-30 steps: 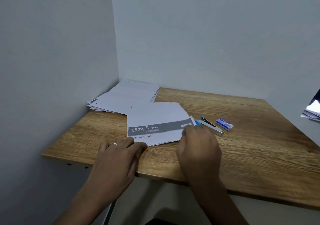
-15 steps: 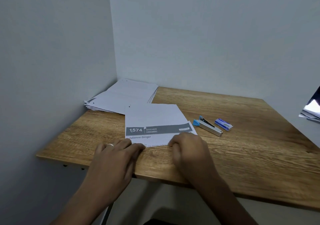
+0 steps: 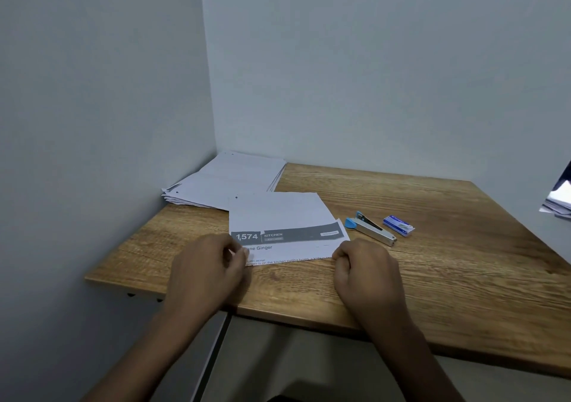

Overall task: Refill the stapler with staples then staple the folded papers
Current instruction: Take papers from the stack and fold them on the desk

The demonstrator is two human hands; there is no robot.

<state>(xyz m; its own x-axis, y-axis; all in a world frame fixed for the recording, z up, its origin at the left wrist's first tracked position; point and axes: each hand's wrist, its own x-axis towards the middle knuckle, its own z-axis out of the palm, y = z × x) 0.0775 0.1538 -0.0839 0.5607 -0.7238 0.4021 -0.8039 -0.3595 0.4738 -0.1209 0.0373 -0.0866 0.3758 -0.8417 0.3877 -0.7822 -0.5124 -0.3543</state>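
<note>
A folded white paper [image 3: 282, 216] with a grey printed band lies flat near the front of the wooden table [image 3: 448, 262]. My left hand [image 3: 207, 268] rests on its near left corner, fingers curled, pinching the paper's edge. My right hand [image 3: 364, 265] is curled at the near right corner, fingertips touching that edge. To the right of the paper lies a small silver stapler [image 3: 370, 231] with a blue end, apart from both hands. A small blue staple box [image 3: 399, 225] sits just beyond it.
A stack of white papers [image 3: 228, 179] lies in the back left corner against the walls. More papers [image 3: 557, 200] show at the right frame edge. Walls close the table at left and back; its front edge is near my wrists.
The top flap of the paper has been pressed flat. My right hand slid from the paper's right side to its near right corner; my left hand moved onto the near left corner.
</note>
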